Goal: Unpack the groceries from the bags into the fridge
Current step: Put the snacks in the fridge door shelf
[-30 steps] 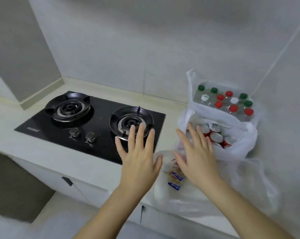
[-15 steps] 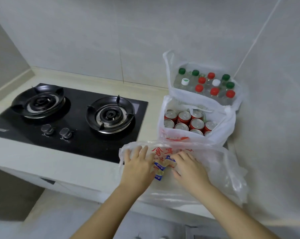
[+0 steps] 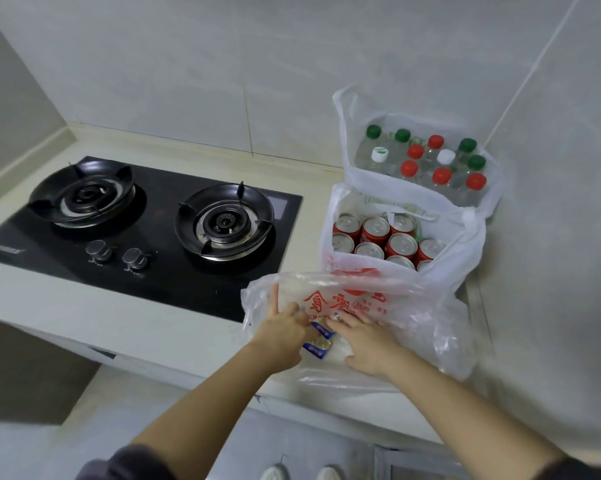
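Note:
Three white plastic bags stand in a row on the counter's right end. The nearest bag (image 3: 427, 327), printed with red characters, lies at the front edge with small blue-labelled packets (image 3: 318, 341) at its mouth. My left hand (image 3: 281, 334) and my right hand (image 3: 368, 344) both rest on this bag's opening, fingers among the packets; whether they grip a packet is unclear. Behind it a bag (image 3: 461, 244) holds several red drink cans (image 3: 375, 233). The farthest bag (image 3: 347, 133) holds several clear bottles (image 3: 410, 168) with red, green and white caps.
A black two-burner gas hob (image 3: 153, 244) with two knobs fills the counter (image 3: 84, 306) to the left of the bags. Tiled walls close the back and right side. Below the counter edge are the floor and my white shoes (image 3: 302, 472).
Both hands came down from open, raised positions above the counter onto the mouth of the nearest bag. The view shifted right and closer to the bags.

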Motion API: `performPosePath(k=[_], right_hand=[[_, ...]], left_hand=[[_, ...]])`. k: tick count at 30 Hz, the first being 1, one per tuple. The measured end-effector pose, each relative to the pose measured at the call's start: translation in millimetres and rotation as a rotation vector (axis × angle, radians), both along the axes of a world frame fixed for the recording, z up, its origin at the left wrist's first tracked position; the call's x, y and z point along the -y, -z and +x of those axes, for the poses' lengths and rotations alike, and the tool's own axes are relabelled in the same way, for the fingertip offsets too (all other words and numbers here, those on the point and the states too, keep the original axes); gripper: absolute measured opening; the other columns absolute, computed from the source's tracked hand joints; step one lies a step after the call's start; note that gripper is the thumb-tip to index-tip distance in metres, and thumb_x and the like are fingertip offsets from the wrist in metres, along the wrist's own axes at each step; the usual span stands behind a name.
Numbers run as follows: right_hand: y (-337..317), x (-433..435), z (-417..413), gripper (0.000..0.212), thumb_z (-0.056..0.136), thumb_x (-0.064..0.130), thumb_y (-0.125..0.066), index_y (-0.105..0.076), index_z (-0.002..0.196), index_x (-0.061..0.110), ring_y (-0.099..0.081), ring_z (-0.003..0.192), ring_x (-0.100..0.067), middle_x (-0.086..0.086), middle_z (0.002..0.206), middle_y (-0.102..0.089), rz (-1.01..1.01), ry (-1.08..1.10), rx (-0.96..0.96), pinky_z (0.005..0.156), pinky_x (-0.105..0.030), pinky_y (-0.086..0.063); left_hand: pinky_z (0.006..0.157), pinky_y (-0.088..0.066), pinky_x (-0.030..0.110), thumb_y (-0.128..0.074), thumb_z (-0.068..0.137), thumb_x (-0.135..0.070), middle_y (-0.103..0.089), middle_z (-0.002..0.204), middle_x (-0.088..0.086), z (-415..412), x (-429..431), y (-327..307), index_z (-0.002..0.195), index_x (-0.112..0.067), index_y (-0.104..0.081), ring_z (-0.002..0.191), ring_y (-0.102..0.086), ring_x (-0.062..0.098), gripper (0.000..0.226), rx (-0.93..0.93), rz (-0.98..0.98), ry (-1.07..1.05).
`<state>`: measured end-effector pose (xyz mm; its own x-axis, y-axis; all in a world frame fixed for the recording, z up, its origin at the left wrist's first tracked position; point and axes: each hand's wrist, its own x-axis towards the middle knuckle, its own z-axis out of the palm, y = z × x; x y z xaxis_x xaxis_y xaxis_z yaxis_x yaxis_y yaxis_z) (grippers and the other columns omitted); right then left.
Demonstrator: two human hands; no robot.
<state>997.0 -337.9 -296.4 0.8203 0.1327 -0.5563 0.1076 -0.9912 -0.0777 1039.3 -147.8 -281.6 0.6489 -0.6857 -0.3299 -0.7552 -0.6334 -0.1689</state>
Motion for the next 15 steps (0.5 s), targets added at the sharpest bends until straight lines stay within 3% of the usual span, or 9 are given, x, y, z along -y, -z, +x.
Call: performPosePath(k=[3,5,7,10,15], right_hand=[[1.3,0.5,-1.7,0.084,0.093,0.032,-0.055,0.003,0.154,0.038,0.003,0.15,-0.032,0.004,0.164,0.008,-0.033,-0.032,-0.072,0.121,-0.047,-0.013],[-1.0,1.0,-2.7,0.079,0.093,0.032,-0.055,-0.007,0.156,0.035,-0.003,0.15,-0.032,0.002,0.165,0.0,-0.045,-0.038,-0.082,0.12,-0.045,-0.016],[-4.5,1.3,-1.7,0.066,0.093,0.03,-0.053,-0.025,0.153,0.03,-0.023,0.146,-0.03,0.0,0.161,-0.021,-0.046,-0.025,-0.068,0.115,-0.043,-0.029],[-7.8,1.8,0.1,0.046,0.092,0.021,-0.051,-0.047,0.137,0.024,-0.054,0.119,-0.027,-0.003,0.135,-0.055,-0.046,0.031,0.029,0.092,-0.037,-0.049],[-0.2,2.8,-0.2,0.061,0.088,0.003,-0.054,-0.039,0.143,0.024,-0.052,0.12,-0.03,-0.005,0.14,-0.043,-0.051,0.123,0.081,0.084,-0.036,-0.048]], left_hand=[[0.094,0.027,0.068,-0.061,0.087,-0.026,-0.023,0.157,0.004,0.2,-1.3,4.0,0.144,-0.03,-0.043,0.144,-0.015,0.031,0.06,-0.038,0.01,0.03],[0.097,0.024,0.07,-0.059,0.089,-0.025,-0.017,0.16,0.002,-0.7,-2.4,6.3,0.147,-0.034,-0.036,0.147,-0.008,0.031,0.063,-0.037,0.013,0.061],[0.1,0.021,0.072,-0.057,0.091,-0.024,-0.014,0.161,0.002,-0.9,-3.0,7.6,0.148,-0.035,-0.032,0.148,-0.007,0.031,0.063,-0.042,0.014,0.071],[0.103,0.019,0.072,-0.053,0.093,-0.024,-0.021,0.159,0.003,-0.5,-0.7,6.2,0.145,-0.033,-0.041,0.146,-0.013,0.03,0.054,-0.033,0.008,0.057],[0.109,0.015,0.064,-0.052,0.095,-0.022,-0.036,0.152,0.003,-0.9,12.4,14.7,0.141,-0.024,-0.047,0.14,-0.03,0.027,0.047,-0.018,-0.05,-0.042]])
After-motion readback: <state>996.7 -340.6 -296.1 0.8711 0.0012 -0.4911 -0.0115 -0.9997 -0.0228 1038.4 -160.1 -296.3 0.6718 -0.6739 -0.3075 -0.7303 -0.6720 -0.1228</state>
